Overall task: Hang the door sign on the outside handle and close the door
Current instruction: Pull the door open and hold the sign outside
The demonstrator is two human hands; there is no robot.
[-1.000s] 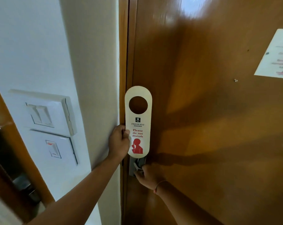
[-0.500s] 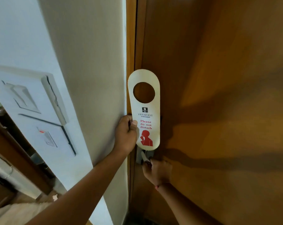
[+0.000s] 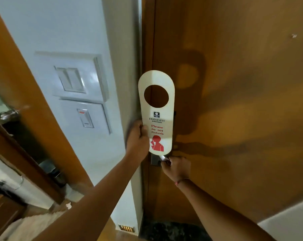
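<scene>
A cream door sign (image 3: 156,119) with a round hole at its top and red "Please do not disturb" lettering stands upright in front of the wooden door (image 3: 234,101). My left hand (image 3: 137,140) grips the sign's lower left edge. Just below the sign, my right hand (image 3: 176,168) is closed around the metal door handle (image 3: 162,158), which is mostly hidden by the fingers and the sign. The door sits against its frame (image 3: 147,49) with no visible gap.
White wall switch plates (image 3: 74,80) are mounted left of the frame. Another wooden door edge (image 3: 34,110) slants across the far left, with a metal handle (image 3: 7,114) on it. Dark floor (image 3: 164,230) shows below the door.
The view has shifted between frames. My left hand still holds the sign upright and my right hand stays on the handle; the sign sits at about the same spot over the handle.
</scene>
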